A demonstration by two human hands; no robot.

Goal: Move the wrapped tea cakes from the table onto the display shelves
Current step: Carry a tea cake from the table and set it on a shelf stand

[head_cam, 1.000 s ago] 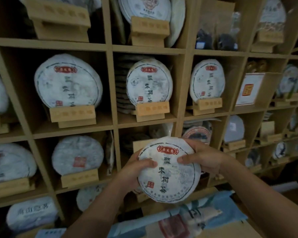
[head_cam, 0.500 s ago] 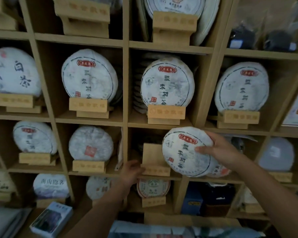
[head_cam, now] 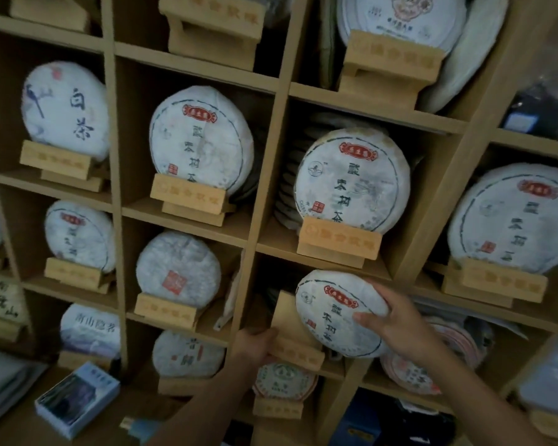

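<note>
My right hand (head_cam: 397, 323) grips a round tea cake (head_cam: 331, 312) wrapped in white paper with a red label and dark characters. The cake is tilted, just inside a shelf cubby, over a bare wooden stand (head_cam: 292, 333). My left hand (head_cam: 255, 344) holds the left side of that stand. The wooden display shelves (head_cam: 264, 207) fill the whole view.
Neighbouring cubbies hold wrapped tea cakes on wooden stands, such as one directly above (head_cam: 351, 178) and one to the left (head_cam: 178, 268). More cakes lie to the right of the stand (head_cam: 432, 352). A small blue box (head_cam: 76, 400) lies at the lower left.
The view has moved closer to the shelves. My right hand has carried the cake down and into the cubby over the stand. My left hand has closed on the stand's left side.
</note>
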